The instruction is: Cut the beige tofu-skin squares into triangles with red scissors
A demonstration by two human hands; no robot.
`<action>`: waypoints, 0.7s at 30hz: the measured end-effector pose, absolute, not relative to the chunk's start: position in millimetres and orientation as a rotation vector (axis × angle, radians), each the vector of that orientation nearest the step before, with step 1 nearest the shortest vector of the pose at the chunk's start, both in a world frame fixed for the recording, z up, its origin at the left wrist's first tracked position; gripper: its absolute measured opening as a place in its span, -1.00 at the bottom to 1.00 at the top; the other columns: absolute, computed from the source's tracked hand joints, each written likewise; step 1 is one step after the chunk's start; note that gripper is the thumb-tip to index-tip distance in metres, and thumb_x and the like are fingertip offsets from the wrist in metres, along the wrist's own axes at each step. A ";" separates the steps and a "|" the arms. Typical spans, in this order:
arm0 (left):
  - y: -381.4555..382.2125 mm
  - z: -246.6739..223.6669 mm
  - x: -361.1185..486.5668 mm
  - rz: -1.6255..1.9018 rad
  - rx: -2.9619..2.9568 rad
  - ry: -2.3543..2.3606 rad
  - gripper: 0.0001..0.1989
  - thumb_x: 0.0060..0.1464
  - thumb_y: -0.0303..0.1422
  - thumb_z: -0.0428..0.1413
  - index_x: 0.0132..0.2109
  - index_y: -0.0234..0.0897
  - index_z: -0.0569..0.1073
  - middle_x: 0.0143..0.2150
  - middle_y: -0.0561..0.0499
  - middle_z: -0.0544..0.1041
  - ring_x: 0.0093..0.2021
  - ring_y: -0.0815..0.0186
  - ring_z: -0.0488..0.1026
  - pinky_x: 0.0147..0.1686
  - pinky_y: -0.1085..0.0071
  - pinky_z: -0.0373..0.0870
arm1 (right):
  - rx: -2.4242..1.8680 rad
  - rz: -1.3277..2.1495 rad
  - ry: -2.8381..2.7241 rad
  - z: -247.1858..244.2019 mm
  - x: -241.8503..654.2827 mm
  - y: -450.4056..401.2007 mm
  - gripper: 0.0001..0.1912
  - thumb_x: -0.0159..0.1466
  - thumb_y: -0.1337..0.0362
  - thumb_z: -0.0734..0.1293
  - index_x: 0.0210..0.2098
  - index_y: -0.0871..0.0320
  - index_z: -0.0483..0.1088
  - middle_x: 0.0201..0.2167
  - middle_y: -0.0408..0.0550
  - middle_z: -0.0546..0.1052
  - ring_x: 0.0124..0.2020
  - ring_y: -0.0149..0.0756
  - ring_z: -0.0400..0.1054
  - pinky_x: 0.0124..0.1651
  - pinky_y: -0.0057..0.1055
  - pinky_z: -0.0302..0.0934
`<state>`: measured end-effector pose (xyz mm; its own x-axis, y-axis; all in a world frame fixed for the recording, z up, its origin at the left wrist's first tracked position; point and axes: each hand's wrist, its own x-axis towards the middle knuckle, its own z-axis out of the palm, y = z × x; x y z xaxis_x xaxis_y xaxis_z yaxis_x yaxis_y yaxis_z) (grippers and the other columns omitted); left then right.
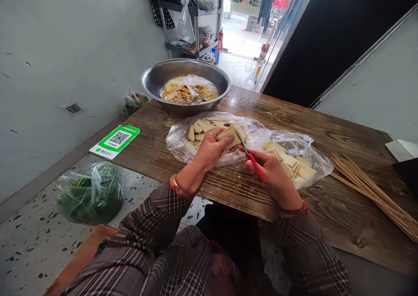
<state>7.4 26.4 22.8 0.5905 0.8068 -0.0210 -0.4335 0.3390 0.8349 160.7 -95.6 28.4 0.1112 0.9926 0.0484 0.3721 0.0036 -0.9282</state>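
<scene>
My left hand (214,148) grips a flat, pale tan sheet that looks like dried tofu (228,135), thumb on top. In my right hand (269,167) is a pair of red-handled scissors (256,167), its blades at the sheet's right edge. Both hands are above a clear plastic bag (178,139) spread on the wooden table, with cut tan pieces (198,128) lying in it. Just right of my right hand, a second clear bag (295,137) holds more of the pale sheets (305,169).
A steel basin (150,80) with bagged food stands at the table's far end. Wooden skewers (375,193) lie to the right. A green QR card (119,139) sits at the left corner. Bagged greens (89,193) rest low on the left; a shelf rack (196,21) stands behind.
</scene>
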 end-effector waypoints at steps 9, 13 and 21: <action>25.6 20.1 6.5 0.783 0.979 0.412 -0.61 -0.17 -0.26 0.43 -0.24 -0.32 0.49 -0.36 0.03 0.58 -0.43 0.38 0.53 -0.40 0.48 0.48 | -1.513 0.843 -1.375 25.8 160.8 -93.7 -0.39 0.20 -0.03 0.41 0.11 0.24 0.52 -0.45 -0.08 0.50 -0.48 -0.36 0.26 -0.43 -0.41 0.20; 25.5 19.6 6.3 0.763 0.978 0.411 -0.60 -0.18 -0.26 0.44 -0.23 -0.32 0.48 -0.35 0.04 0.58 -0.45 0.39 0.53 -0.43 0.49 0.45 | -1.508 0.841 -1.361 27.2 159.5 -94.1 -0.42 0.21 -0.02 0.40 0.11 0.22 0.52 -0.44 -0.08 0.52 -0.51 -0.39 0.24 -0.46 -0.43 0.20; 25.2 19.3 6.7 0.772 1.000 0.414 -0.61 -0.16 -0.24 0.43 -0.23 -0.31 0.50 -0.35 0.03 0.58 -0.43 0.38 0.53 -0.42 0.49 0.44 | -1.494 0.846 -1.329 23.2 158.1 -90.6 -0.46 0.19 0.05 0.39 0.09 0.21 0.53 -0.50 -0.15 0.47 -0.56 -0.44 0.17 -0.51 -0.46 0.14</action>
<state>6.7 25.2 19.3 0.6697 0.7420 0.0300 -0.3858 0.3131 0.8678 158.1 -90.6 23.2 0.1760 0.9806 0.0858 0.3377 0.0217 -0.9410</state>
